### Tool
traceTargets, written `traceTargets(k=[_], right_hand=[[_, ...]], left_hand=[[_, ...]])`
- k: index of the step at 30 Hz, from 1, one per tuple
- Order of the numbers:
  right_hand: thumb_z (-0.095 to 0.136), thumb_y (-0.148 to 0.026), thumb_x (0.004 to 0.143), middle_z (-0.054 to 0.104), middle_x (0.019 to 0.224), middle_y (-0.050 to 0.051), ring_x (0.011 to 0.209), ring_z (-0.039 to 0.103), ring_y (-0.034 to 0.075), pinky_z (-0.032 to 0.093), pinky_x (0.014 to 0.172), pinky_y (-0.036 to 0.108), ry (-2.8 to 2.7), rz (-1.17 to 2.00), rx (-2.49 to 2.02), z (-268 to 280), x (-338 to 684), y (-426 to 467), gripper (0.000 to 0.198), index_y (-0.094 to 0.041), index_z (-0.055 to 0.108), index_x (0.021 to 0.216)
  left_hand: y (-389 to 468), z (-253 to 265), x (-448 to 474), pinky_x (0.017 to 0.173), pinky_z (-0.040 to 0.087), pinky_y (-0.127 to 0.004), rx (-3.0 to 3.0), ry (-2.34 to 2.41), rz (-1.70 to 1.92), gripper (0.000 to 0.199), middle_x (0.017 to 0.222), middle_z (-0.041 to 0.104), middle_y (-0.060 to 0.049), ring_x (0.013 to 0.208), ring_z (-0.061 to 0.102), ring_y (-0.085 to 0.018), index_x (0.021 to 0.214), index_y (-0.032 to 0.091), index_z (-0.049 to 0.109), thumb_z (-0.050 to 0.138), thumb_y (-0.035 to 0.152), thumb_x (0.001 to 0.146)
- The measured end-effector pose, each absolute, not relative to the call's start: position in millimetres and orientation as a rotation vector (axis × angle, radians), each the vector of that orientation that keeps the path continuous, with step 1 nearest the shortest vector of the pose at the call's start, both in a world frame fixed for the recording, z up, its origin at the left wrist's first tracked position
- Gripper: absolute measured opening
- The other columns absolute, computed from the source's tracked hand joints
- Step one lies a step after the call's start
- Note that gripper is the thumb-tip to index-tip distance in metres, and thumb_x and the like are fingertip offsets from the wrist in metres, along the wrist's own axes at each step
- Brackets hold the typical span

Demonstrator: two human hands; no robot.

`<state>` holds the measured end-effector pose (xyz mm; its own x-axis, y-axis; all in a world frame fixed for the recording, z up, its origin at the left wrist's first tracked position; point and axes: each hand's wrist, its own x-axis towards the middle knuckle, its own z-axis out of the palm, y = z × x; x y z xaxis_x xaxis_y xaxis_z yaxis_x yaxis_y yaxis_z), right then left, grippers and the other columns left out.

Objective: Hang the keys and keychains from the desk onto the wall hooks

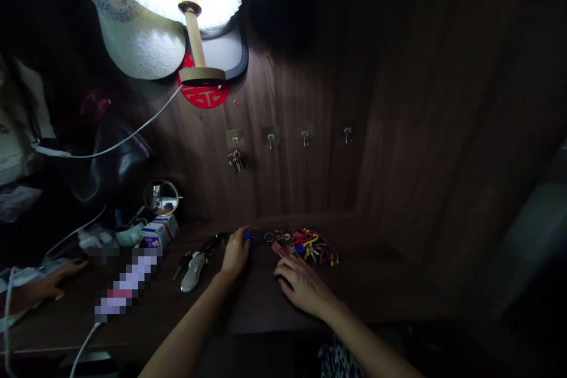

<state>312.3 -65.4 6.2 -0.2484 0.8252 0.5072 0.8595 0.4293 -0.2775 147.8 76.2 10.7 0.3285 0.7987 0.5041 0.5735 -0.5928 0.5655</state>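
Note:
My left hand (236, 253) is on the dark wooden desk, its fingers closed at a small blue tag (248, 236). Left of it lie a black-handled bunch of keys (211, 243) and a grey, rounded handheld device (194, 272). My right hand (303, 284) rests palm down with the fingers slightly apart, nothing visible in its grasp. Its fingertips are close to a dull red tag (279, 249) at the near edge of a pile of keys with coloured cords (312, 247). A metal ring (269, 238) sits between the blue tag and the pile.
Several adhesive hooks (305, 137) line the wooden back panel; the leftmost carries a bunch of keys (237, 161). A lit lamp (195, 29) stands out above, its white cable (150, 121) running left. A round mirror (163, 197), a small box (160, 230) and a wooden hand-shaped object (44, 283) are at left.

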Motion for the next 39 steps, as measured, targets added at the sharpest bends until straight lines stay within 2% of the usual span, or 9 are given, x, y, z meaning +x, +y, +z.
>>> traceTargets(k=[5, 9, 14, 22, 26, 34, 39], right_hand=[[0.046, -0.013, 0.082, 0.060, 0.088, 0.002, 0.090, 0.054, 0.017, 0.039, 0.088, 0.033, -2.084, -0.123, -1.444, 6.2, 311.4, -67.2, 0.019, -0.022, 0.062, 0.084], [0.045, -0.012, 0.083, 0.060, 0.087, 0.003, 0.091, 0.052, 0.018, 0.038, 0.087, 0.034, -2.026, -0.175, -1.511, 8.3, 311.4, -68.9, 0.018, -0.021, 0.061, 0.081], [0.044, -0.011, 0.082, 0.060, 0.084, 0.005, 0.086, 0.050, 0.019, 0.036, 0.082, 0.034, -1.821, -0.256, -1.654, 6.7, 317.0, -66.2, 0.019, -0.020, 0.060, 0.081], [0.049, -0.011, 0.078, 0.063, 0.090, 0.003, 0.091, 0.051, 0.022, 0.036, 0.079, 0.032, -1.459, -0.231, -1.846, 1.7, 327.8, -59.8, 0.017, -0.022, 0.060, 0.084], [0.049, -0.012, 0.077, 0.063, 0.091, 0.004, 0.090, 0.051, 0.022, 0.036, 0.080, 0.032, -1.456, -0.223, -1.840, -0.4, 330.2, -57.7, 0.019, -0.023, 0.061, 0.086], [0.052, -0.016, 0.077, 0.063, 0.097, 0.004, 0.097, 0.051, 0.024, 0.037, 0.084, 0.037, -1.524, -0.185, -1.815, -1.7, 328.4, -56.7, 0.020, -0.024, 0.063, 0.091], [0.050, -0.017, 0.080, 0.063, 0.106, 0.004, 0.102, 0.052, 0.021, 0.037, 0.090, 0.038, -1.735, -0.041, -1.624, 7.0, 318.5, -56.3, 0.031, -0.025, 0.059, 0.109]], left_hand=[[58.8, 3.6, 154.0, 0.095, 0.040, -0.043, 2.574, 1.233, 0.841, 0.041, 0.128, 0.055, -0.007, 0.120, 0.045, -0.025, 0.122, 0.026, 0.051, 0.046, 0.019, 0.082], [51.4, 5.7, 153.3, 0.098, 0.037, -0.044, 2.681, 1.193, 0.745, 0.035, 0.131, 0.053, -0.004, 0.124, 0.041, -0.023, 0.118, 0.028, 0.054, 0.042, 0.022, 0.086], [44.6, 9.3, 143.4, 0.096, 0.039, -0.040, 2.715, 1.204, 0.765, 0.027, 0.122, 0.059, -0.005, 0.120, 0.046, -0.022, 0.107, 0.025, 0.060, 0.043, 0.023, 0.086], [31.7, 8.7, 119.2, 0.086, 0.043, -0.037, 2.706, 1.232, 0.875, 0.021, 0.105, 0.065, -0.006, 0.100, 0.057, -0.022, 0.096, 0.022, 0.061, 0.043, 0.028, 0.088], [30.1, 5.2, 112.6, 0.083, 0.045, -0.037, 2.698, 1.204, 0.990, 0.024, 0.093, 0.066, -0.006, 0.090, 0.058, -0.021, 0.086, 0.020, 0.061, 0.038, 0.026, 0.090], [26.7, 10.0, 111.0, 0.082, 0.046, -0.035, 2.577, 1.023, 1.298, 0.019, 0.091, 0.064, -0.006, 0.088, 0.058, -0.020, 0.081, 0.020, 0.059, 0.042, 0.025, 0.088], [22.1, 13.9, 112.0, 0.078, 0.045, -0.033, 2.590, 0.908, 1.290, 0.017, 0.085, 0.063, -0.004, 0.082, 0.057, -0.019, 0.081, 0.020, 0.057, 0.042, 0.024, 0.088]])
